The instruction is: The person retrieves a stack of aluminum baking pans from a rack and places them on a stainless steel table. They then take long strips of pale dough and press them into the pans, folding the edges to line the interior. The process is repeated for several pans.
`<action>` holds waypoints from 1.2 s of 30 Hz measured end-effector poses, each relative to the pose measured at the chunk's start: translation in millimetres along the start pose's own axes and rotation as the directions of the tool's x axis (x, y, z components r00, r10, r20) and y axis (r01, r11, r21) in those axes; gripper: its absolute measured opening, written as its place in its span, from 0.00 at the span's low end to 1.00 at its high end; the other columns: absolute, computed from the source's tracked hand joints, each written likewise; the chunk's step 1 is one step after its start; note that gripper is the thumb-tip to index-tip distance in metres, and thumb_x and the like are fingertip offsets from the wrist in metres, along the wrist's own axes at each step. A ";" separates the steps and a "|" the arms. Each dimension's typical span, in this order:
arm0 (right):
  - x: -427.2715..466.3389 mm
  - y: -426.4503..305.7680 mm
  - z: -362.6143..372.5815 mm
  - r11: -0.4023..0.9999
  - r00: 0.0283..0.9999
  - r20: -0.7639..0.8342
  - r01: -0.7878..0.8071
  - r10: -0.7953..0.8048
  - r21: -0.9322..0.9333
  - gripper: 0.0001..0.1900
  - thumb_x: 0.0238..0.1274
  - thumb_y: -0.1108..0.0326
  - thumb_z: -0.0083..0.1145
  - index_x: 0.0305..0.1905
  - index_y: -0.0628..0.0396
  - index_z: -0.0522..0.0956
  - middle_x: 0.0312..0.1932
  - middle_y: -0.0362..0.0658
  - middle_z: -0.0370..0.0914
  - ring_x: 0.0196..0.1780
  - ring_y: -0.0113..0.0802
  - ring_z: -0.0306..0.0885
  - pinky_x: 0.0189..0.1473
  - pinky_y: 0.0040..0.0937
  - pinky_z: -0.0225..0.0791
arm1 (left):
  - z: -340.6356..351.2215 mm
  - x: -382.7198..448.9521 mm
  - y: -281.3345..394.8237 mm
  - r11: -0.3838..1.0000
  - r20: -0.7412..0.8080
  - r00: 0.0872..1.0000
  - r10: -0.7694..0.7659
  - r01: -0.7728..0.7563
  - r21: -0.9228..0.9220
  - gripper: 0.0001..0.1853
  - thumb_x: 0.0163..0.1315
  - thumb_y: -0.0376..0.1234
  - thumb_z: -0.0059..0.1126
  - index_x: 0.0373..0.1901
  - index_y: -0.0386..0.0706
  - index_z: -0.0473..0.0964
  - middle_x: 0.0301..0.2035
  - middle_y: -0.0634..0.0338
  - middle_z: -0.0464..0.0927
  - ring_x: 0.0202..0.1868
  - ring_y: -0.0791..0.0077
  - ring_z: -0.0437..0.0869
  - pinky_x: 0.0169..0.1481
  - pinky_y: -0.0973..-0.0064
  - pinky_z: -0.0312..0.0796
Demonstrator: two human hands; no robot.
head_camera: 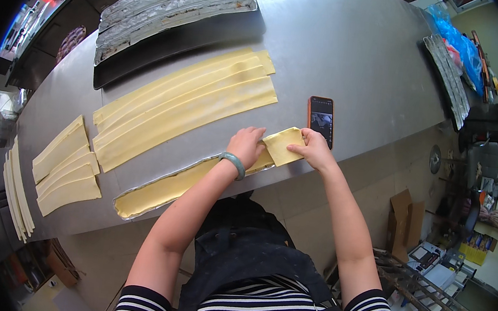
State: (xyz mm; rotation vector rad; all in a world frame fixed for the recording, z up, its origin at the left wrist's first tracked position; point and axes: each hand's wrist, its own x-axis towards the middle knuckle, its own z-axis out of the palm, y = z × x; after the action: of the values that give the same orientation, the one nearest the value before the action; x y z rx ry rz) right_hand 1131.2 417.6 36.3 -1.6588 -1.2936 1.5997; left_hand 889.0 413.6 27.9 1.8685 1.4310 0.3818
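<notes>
A long narrow foil mould (121, 211), lined with a yellow dough sheet (166, 184), lies along the near edge of the steel table. Its right end carries a loose dough flap (282, 146) that extends past the mould. My right hand (315, 150) pinches this flap's right edge between thumb and fingers. My left hand (246, 148), with a green bangle on the wrist, is at the flap's left edge above the mould; its fingertips are partly hidden, so its hold is unclear. Overlapping long dough strips (185, 108) lie beyond the mould, with shorter dough pieces (68, 168) to their left.
A phone in an orange case (321, 121) lies just beyond my right hand. A black tray (174, 40) with several foil moulds (178, 7) stands at the back left. More foil moulds (448, 78) sit at the table's right end. Thin dough strips (19, 190) lie far left.
</notes>
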 end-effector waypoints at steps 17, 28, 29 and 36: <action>-11.8 -19.6 26.7 0.741 0.939 -0.238 0.025 -0.247 -0.670 0.20 0.45 0.63 0.79 0.39 0.60 0.79 0.33 0.54 0.83 0.40 0.53 0.83 0.42 0.45 0.75 | 0.8 15.0 2.4 0.988 0.066 0.992 -0.108 0.114 -0.102 0.15 0.62 0.41 0.69 0.45 0.44 0.88 0.40 0.53 0.84 0.44 0.53 0.84 0.50 0.59 0.76; -0.3 -21.3 20.5 0.695 0.974 -0.171 -0.019 -0.150 -0.719 0.28 0.43 0.63 0.82 0.45 0.58 0.74 0.41 0.53 0.81 0.45 0.52 0.81 0.48 0.45 0.76 | 4.6 24.5 6.5 0.990 0.057 0.988 -0.141 0.140 0.034 0.13 0.56 0.41 0.72 0.39 0.46 0.88 0.40 0.58 0.85 0.45 0.58 0.85 0.49 0.60 0.77; -1.6 -19.5 20.5 0.688 0.971 -0.173 -0.011 -0.168 -0.726 0.29 0.43 0.62 0.82 0.47 0.58 0.73 0.43 0.52 0.80 0.46 0.52 0.81 0.49 0.44 0.76 | 4.7 24.9 7.2 0.990 0.061 0.988 -0.141 0.138 0.039 0.14 0.56 0.41 0.73 0.39 0.44 0.87 0.40 0.57 0.84 0.45 0.57 0.85 0.50 0.60 0.77; -25.4 1.5 43.3 0.856 0.934 -0.323 -0.042 -0.149 -0.516 0.45 0.40 0.60 0.84 0.60 0.57 0.62 0.59 0.56 0.71 0.62 0.55 0.75 0.60 0.45 0.74 | 5.9 27.4 7.2 0.989 0.071 0.987 -0.147 0.146 0.025 0.14 0.55 0.40 0.73 0.37 0.41 0.83 0.39 0.54 0.83 0.45 0.54 0.84 0.49 0.60 0.76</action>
State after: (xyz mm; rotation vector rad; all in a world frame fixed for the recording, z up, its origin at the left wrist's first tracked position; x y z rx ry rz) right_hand 1094.1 383.8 38.9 -2.0797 -1.6418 0.8874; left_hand 906.9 435.9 23.6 1.7611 1.5165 0.2264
